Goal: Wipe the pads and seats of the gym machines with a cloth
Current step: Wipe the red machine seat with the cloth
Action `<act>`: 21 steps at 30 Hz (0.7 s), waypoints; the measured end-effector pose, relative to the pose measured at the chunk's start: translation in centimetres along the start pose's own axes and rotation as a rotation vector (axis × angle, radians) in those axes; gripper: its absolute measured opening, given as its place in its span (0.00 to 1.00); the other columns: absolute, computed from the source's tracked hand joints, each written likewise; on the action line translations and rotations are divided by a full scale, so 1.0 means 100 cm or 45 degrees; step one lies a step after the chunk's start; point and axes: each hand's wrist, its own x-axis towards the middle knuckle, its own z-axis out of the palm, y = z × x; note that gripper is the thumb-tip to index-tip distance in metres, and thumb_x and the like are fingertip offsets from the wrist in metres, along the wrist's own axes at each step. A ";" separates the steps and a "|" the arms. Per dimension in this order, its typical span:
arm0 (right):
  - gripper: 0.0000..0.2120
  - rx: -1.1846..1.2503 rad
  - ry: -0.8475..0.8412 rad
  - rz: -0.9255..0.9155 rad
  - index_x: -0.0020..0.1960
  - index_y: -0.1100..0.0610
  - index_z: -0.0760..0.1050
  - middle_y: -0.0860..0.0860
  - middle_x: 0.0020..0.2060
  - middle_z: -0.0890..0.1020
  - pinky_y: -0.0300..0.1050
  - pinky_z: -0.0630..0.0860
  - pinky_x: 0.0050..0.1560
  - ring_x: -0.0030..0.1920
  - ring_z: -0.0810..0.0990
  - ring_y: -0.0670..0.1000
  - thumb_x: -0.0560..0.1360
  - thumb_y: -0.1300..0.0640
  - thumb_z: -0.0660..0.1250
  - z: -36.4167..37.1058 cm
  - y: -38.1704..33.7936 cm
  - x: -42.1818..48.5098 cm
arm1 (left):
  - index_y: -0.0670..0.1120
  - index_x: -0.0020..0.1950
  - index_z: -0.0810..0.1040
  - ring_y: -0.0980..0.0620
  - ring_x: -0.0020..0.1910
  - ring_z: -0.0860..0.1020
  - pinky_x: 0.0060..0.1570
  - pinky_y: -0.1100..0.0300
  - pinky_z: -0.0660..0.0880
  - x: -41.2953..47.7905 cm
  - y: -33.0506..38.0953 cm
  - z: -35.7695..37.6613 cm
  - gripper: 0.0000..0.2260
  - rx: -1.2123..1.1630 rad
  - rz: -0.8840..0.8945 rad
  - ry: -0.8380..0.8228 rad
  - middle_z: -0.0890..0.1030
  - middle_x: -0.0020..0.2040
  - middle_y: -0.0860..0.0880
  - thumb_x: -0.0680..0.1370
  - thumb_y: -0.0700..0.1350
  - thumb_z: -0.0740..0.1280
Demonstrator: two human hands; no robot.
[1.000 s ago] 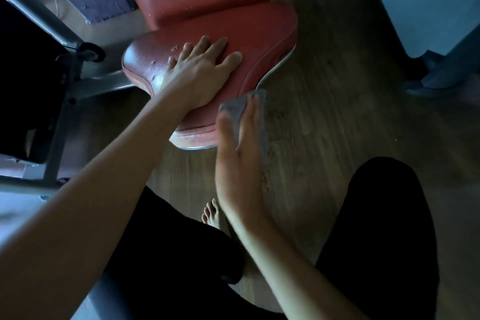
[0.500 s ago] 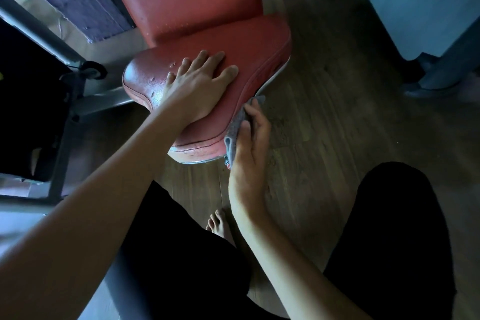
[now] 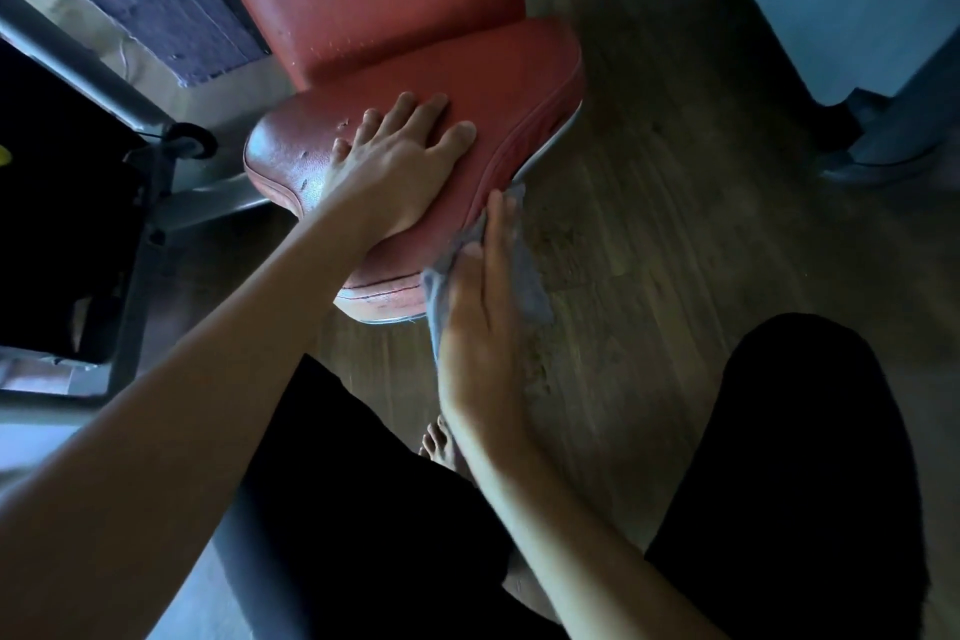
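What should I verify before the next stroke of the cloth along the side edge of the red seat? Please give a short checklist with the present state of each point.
1. Cloth between the right hand and the side edge of the red seat: ok, flat fingers press it there.
2. Left hand steadying the seat: ok, it rests flat on top.
3. Hold on the cloth: cannot tell; one corner hangs loose and the thumb is blurred.
4. Seat cover intact: not ok, small nicks beside the left hand.
5. Top of the seat already wiped: cannot tell.
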 end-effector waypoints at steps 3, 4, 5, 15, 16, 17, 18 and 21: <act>0.26 0.118 -0.084 0.217 0.80 0.52 0.53 0.38 0.70 0.60 0.19 0.59 0.58 0.60 0.62 0.20 0.84 0.53 0.55 0.000 0.000 0.027 | 0.62 0.80 0.53 0.48 0.81 0.47 0.78 0.43 0.44 0.000 0.000 -0.001 0.28 -0.011 0.006 0.004 0.49 0.82 0.55 0.81 0.67 0.49; 0.26 0.116 -0.086 0.239 0.80 0.50 0.53 0.37 0.68 0.62 0.17 0.59 0.54 0.55 0.62 0.17 0.84 0.53 0.55 0.000 0.001 0.029 | 0.62 0.80 0.53 0.48 0.81 0.47 0.78 0.43 0.44 0.000 0.000 -0.001 0.28 -0.017 0.010 0.005 0.50 0.82 0.55 0.81 0.67 0.49; 0.25 0.120 -0.080 0.263 0.80 0.49 0.53 0.38 0.68 0.63 0.17 0.58 0.54 0.54 0.63 0.18 0.84 0.52 0.54 -0.001 0.002 0.029 | 0.62 0.80 0.53 0.48 0.81 0.47 0.78 0.43 0.44 0.000 0.000 -0.001 0.28 -0.024 0.014 0.006 0.50 0.82 0.55 0.81 0.67 0.49; 0.27 0.154 -0.098 0.386 0.81 0.52 0.48 0.46 0.79 0.54 0.31 0.52 0.68 0.76 0.55 0.40 0.84 0.51 0.54 0.002 -0.004 0.042 | 0.51 0.74 0.70 0.47 0.71 0.70 0.67 0.56 0.64 0.032 0.010 -0.004 0.21 -0.120 0.305 0.179 0.73 0.72 0.48 0.83 0.57 0.59; 0.27 0.145 -0.111 0.373 0.80 0.53 0.49 0.45 0.79 0.54 0.29 0.51 0.68 0.75 0.55 0.38 0.84 0.52 0.54 0.001 -0.003 0.041 | 0.52 0.75 0.69 0.48 0.72 0.68 0.69 0.57 0.62 0.041 0.013 -0.003 0.21 -0.116 0.352 0.153 0.71 0.74 0.48 0.84 0.55 0.58; 0.27 0.122 -0.122 0.346 0.80 0.54 0.50 0.45 0.79 0.54 0.26 0.50 0.67 0.73 0.55 0.35 0.84 0.53 0.54 0.000 0.000 0.039 | 0.52 0.76 0.67 0.49 0.74 0.66 0.72 0.57 0.60 0.050 0.017 -0.003 0.21 -0.107 0.395 0.129 0.69 0.75 0.49 0.84 0.55 0.57; 0.26 0.089 -0.131 0.326 0.80 0.55 0.49 0.45 0.79 0.53 0.22 0.49 0.64 0.71 0.54 0.33 0.85 0.53 0.53 -0.001 0.002 0.040 | 0.51 0.77 0.66 0.50 0.76 0.64 0.75 0.57 0.58 0.060 0.020 -0.002 0.21 -0.103 0.436 0.102 0.67 0.77 0.49 0.84 0.54 0.57; 0.27 0.003 -0.196 0.306 0.80 0.55 0.43 0.45 0.79 0.45 0.22 0.44 0.67 0.72 0.47 0.34 0.85 0.53 0.51 0.000 0.004 0.054 | 0.52 0.78 0.65 0.51 0.78 0.61 0.78 0.51 0.54 0.084 0.026 0.000 0.22 -0.144 0.514 0.037 0.64 0.79 0.50 0.85 0.55 0.56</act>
